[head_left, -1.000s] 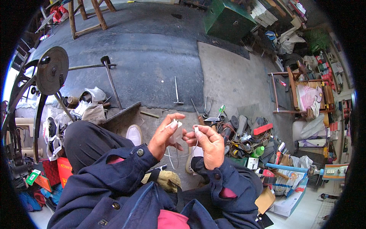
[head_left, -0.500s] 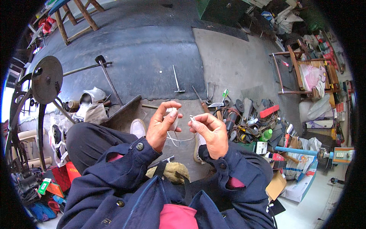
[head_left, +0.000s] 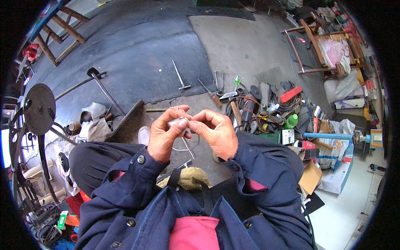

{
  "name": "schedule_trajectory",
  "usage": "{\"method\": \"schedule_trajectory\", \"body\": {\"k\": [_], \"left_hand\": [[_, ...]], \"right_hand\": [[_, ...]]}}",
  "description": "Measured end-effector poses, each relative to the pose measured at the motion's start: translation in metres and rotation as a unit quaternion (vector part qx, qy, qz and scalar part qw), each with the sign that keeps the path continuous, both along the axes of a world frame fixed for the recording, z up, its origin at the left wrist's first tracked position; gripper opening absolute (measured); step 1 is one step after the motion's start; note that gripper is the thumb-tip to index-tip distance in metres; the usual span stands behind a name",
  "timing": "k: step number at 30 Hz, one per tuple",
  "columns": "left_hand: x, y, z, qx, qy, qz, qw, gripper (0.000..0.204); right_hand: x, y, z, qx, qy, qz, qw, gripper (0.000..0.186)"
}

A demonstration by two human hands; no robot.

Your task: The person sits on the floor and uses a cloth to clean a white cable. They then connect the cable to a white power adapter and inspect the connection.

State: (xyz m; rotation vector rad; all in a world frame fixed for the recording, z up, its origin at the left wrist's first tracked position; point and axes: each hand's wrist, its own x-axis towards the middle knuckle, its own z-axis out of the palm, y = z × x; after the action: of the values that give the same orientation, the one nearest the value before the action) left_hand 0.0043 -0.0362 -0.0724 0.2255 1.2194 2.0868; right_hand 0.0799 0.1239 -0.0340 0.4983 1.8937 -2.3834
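Note:
My left hand (head_left: pixel 163 135) is closed around a small white block (head_left: pixel 176 121), which looks like a charger plug but is partly covered by the fingers. My right hand (head_left: pixel 216 134) pinches at the block's right end, fingertips against the left hand's; the cable's end in that pinch is hidden. Below both hands a thin white cable (head_left: pixel 186 149) hangs in a loose loop. Both hands are held above my lap, between my bent knees.
Ahead on the floor lie a T-handled rod (head_left: pixel 179 76) and a screwdriver (head_left: pixel 210 93). A heap of tools and cables (head_left: pixel 258 112) sits at right, near a wooden chair (head_left: pixel 321 46). At left stands a metal wheel on a frame (head_left: pixel 39 109).
My right hand has moved left with the cable's small end, from apart to touching the white block in my left hand. The whole view has shifted a little.

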Motion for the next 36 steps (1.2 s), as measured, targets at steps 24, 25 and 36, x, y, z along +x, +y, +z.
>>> {"method": "schedule_trajectory", "body": {"k": [24, 25, 36], "left_hand": [[-0.011, 0.002, 0.061, 0.109, 0.068, -0.038, 0.991, 0.015], [-0.011, 0.002, 0.064, 0.095, 0.084, -0.025, 0.992, 0.015], [-0.036, -0.007, 0.11, 0.175, 0.063, 0.07, 0.98, 0.012]], "right_hand": [[-0.012, -0.011, 0.032, -0.071, 0.005, 0.053, 0.996, 0.039], [-0.011, -0.011, 0.036, -0.08, -0.019, 0.038, 0.996, 0.034], [-0.013, -0.017, 0.083, -0.056, 0.099, -0.034, 0.993, 0.032]]}}
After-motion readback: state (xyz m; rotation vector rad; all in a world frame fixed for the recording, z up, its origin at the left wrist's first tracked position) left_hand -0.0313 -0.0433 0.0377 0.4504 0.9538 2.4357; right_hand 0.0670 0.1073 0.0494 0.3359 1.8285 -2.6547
